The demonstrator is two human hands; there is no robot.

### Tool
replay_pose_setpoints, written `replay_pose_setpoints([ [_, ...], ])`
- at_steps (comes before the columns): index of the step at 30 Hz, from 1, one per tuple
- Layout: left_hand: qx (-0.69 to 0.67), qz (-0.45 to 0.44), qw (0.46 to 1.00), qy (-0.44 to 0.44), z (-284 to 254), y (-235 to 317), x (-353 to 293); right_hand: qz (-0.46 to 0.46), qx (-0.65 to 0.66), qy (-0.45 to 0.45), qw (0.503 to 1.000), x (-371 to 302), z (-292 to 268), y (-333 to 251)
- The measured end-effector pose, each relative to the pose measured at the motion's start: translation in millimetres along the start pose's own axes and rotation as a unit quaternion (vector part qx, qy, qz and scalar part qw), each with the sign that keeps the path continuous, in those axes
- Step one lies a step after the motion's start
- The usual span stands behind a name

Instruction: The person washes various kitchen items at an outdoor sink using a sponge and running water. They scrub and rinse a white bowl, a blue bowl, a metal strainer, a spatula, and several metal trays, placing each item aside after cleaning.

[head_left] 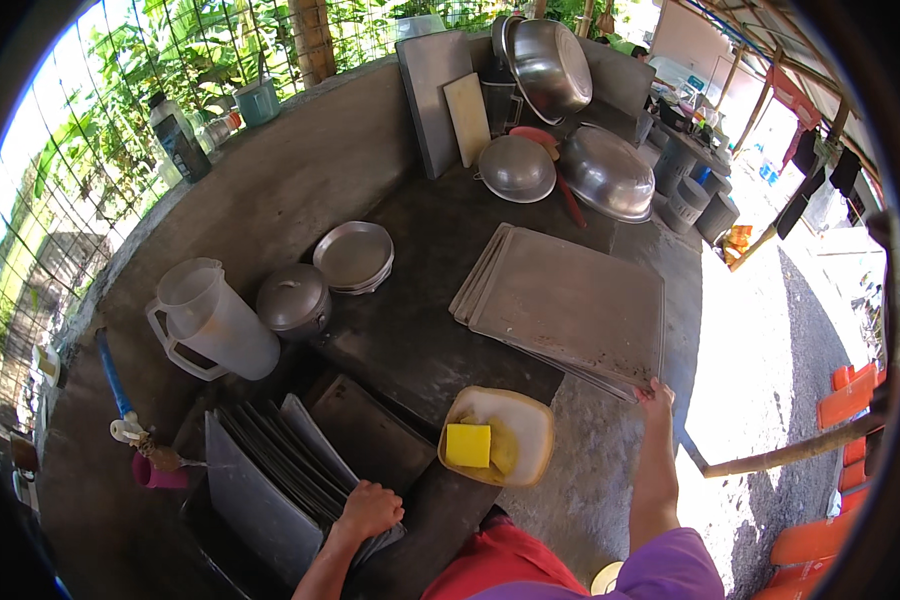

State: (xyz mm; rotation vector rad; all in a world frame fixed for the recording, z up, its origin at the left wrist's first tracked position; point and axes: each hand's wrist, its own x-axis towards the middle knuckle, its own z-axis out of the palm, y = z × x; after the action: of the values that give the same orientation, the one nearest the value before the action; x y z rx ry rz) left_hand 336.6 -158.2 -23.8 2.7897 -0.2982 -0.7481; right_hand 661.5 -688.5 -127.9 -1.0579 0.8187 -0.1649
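Several metal baking trays (270, 450) stand on edge, packed side by side in a dark basin at the lower left. My left hand (372, 512) is curled over the near top edge of one of them. To the right, more flat baking trays (580, 300) lie in an uneven stack on the counter. At that stack's near right corner, my right hand (656, 396) pinches the rim with its fingers. Between my arms sits a shallow tan tub (532, 440) with a yellow sponge (468, 446) in it.
A tap (130, 432) with a blue pipe stands left of the basin, a pink cup (160, 472) below it. Behind are a plastic pitcher (210, 310), a lidded pot (294, 300) and round pans (354, 256). Large metal bowls (610, 172) and boards (436, 100) line the far end.
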Motion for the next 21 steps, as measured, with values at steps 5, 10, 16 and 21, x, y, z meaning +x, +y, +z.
replay_pose_setpoints([
  [5,-0.002,-0.003,1.0,-0.008,0,0,1,0.003,-0.22,0.106,0.97,22,-9,15],
  [10,-0.002,-0.005,1.0,-0.017,-1,0,4,-0.027,-0.312,0.067,0.947,24,-3,10],
  [16,-0.004,0.002,1.0,-0.012,0,0,12,-0.006,-0.167,-0.071,0.983,-12,12,13],
  [21,0.012,0.007,0.999,-0.04,2,-3,19,0.015,-0.056,-0.252,0.966,-74,46,8],
])
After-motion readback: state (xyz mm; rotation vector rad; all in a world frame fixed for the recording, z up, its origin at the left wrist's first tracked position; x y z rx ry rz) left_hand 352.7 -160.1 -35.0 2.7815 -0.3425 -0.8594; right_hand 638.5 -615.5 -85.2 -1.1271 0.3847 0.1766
